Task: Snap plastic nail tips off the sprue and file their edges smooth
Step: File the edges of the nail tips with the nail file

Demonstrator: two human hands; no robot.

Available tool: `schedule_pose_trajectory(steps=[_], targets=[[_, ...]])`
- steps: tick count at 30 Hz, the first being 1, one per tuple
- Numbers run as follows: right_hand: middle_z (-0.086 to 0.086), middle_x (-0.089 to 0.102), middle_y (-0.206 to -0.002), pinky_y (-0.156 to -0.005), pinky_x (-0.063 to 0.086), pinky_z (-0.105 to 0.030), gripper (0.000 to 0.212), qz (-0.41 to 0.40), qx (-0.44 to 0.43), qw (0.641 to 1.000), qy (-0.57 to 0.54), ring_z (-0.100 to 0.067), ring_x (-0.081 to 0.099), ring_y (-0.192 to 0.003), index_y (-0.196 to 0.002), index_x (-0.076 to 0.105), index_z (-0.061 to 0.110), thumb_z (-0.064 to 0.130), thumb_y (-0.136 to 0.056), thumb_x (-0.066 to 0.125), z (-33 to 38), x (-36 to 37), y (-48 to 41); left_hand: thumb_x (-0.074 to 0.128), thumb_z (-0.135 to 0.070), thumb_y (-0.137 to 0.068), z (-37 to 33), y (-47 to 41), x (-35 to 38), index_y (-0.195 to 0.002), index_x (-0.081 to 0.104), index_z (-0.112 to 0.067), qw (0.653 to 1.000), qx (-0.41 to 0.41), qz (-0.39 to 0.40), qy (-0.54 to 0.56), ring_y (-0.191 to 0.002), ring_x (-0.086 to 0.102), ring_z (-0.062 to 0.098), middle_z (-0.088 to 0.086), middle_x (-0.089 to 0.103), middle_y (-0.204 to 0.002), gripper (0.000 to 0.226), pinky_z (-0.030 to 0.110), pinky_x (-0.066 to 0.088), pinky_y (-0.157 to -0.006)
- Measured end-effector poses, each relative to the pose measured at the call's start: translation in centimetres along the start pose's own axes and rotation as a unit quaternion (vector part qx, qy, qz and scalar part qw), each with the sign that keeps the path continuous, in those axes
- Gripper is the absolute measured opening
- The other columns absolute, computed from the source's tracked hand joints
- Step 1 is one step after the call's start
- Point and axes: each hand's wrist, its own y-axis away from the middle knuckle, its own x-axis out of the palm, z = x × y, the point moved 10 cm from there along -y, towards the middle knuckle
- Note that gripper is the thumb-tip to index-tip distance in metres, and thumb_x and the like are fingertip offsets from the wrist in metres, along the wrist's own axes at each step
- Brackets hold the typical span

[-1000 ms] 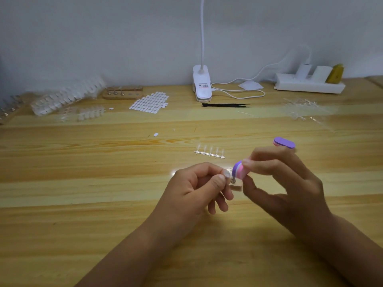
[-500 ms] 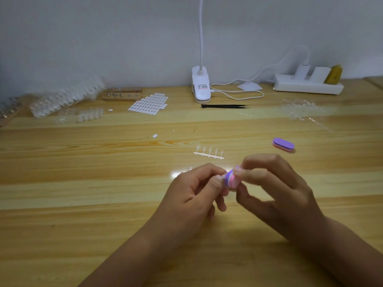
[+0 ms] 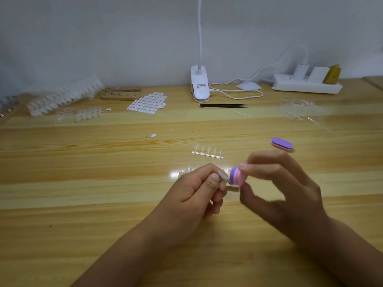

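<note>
My left hand (image 3: 199, 189) pinches a small clear nail tip (image 3: 226, 181) between thumb and forefinger, just above the wooden table. My right hand (image 3: 277, 183) holds a small purple-and-pink file block (image 3: 236, 175) by its end, with the block's face against the tip. A clear sprue (image 3: 207, 153) with several tips on it lies on the table just beyond my hands. A second purple-and-pink file block (image 3: 282, 144) lies to the right of it.
Stacks of clear nail sprues (image 3: 62, 100) and a sheet of white adhesive tabs (image 3: 148, 103) sit at the back left. A white clip lamp (image 3: 200, 85), black tweezers (image 3: 222, 105), a power strip (image 3: 306, 85) and empty sprues (image 3: 300, 109) line the back.
The file block in my right hand slid left along the tip half a second ago and has now come back to the right. My left hand stays almost in place.
</note>
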Motion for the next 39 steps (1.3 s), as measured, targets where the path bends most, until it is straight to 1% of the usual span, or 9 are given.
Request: schedule_pose_trajectory(steps=[3,7,11,16,22,27,32,36,39], targets=[[-0.01,0.064,-0.099,-0.087,0.05,-0.024,0.022,0.033,-0.047,0.998,-0.01,-0.019,0.062,-0.094,-0.109,0.061,0.009,0.002,-0.089,0.068,1.5,1.0,0.5,0.038,-0.021,-0.1,0.0,0.1,0.4,-0.082,0.057,-0.012,1.0,-0.005,0.02,-0.001,-0.06,0.049,0.017,0.001,0.048,-0.07,0.028,0.033,0.039,-0.053],[-0.014,0.066,-0.096,-0.087,0.05,-0.022,0.019,0.026,-0.013,0.999,0.029,-0.017,0.06,-0.094,-0.106,0.064,0.006,0.002,-0.088,0.068,-0.5,0.3,0.0,0.038,-0.025,-0.098,0.2,0.1,0.0,-0.076,0.054,-0.022,1.0,-0.024,0.016,0.004,-0.058,0.048,0.015,-0.006,0.046,-0.067,0.028,0.028,0.038,-0.052],[-0.009,0.065,-0.1,-0.089,0.049,-0.023,0.025,0.022,-0.045,0.999,-0.018,-0.019,0.062,-0.095,-0.111,0.061,0.008,0.001,-0.088,0.069,1.5,0.9,0.5,0.039,-0.023,-0.099,0.5,0.2,0.3,-0.078,0.053,-0.009,0.999,-0.028,0.025,-0.012,-0.059,0.048,0.016,-0.002,0.047,-0.067,0.028,0.031,0.038,-0.051],[-0.014,0.065,-0.094,-0.084,0.05,-0.024,0.024,0.033,-0.015,0.999,0.024,-0.017,0.059,-0.093,-0.108,0.057,0.012,0.002,-0.088,0.067,-0.5,0.5,0.0,0.039,-0.025,-0.098,0.5,0.1,0.0,-0.077,0.053,-0.019,0.998,-0.047,0.023,0.022,-0.057,0.047,0.015,-0.006,0.045,-0.065,0.026,0.024,0.036,-0.05],[-0.005,0.059,-0.103,-0.09,0.046,-0.021,0.024,0.03,-0.045,0.998,-0.021,-0.018,0.061,-0.095,-0.11,0.06,0.01,0.001,-0.089,0.068,1.3,1.1,0.5,0.04,-0.024,-0.099,0.7,0.2,0.7,-0.077,0.053,-0.013,0.998,-0.046,0.04,0.017,-0.057,0.047,0.016,-0.004,0.044,-0.066,0.027,0.027,0.036,-0.051],[-0.011,0.064,-0.094,-0.088,0.046,-0.018,0.024,0.017,0.001,1.0,0.001,-0.016,0.06,-0.092,-0.107,0.058,0.012,0.001,-0.088,0.067,-0.7,0.4,0.1,0.04,-0.027,-0.097,1.0,0.1,0.1,-0.074,0.054,-0.021,0.997,-0.059,0.025,0.033,-0.055,0.046,0.016,-0.005,0.044,-0.065,0.027,0.023,0.035,-0.049],[-0.012,0.064,-0.095,-0.089,0.046,-0.021,0.025,0.03,-0.044,0.999,-0.01,-0.021,0.061,-0.091,-0.108,0.059,0.01,-0.001,-0.087,0.069,1.2,1.1,0.5,0.04,-0.026,-0.098,0.9,0.1,0.6,-0.074,0.056,-0.021,0.998,-0.05,0.037,0.028,-0.054,0.047,0.015,-0.006,0.045,-0.065,0.029,0.026,0.036,-0.05],[-0.013,0.064,-0.092,-0.086,0.046,-0.018,0.023,0.023,0.003,1.0,0.012,-0.017,0.059,-0.09,-0.105,0.057,0.013,0.001,-0.087,0.066,-0.8,0.5,0.2,0.041,-0.027,-0.096,0.8,0.0,-0.1,-0.075,0.054,-0.02,0.998,-0.052,0.018,0.018,-0.055,0.046,0.016,-0.005,0.043,-0.064,0.026,0.025,0.035,-0.048],[-0.012,0.064,-0.094,-0.088,0.046,-0.019,0.025,0.017,-0.022,0.999,-0.016,-0.017,0.059,-0.091,-0.106,0.059,0.012,0.0,-0.087,0.069,0.6,0.8,0.4,0.041,-0.024,-0.097,0.7,0.1,0.2,-0.077,0.052,-0.013,0.999,-0.041,0.023,0.005,-0.056,0.047,0.016,-0.005,0.045,-0.066,0.026,0.026,0.036,-0.047]])
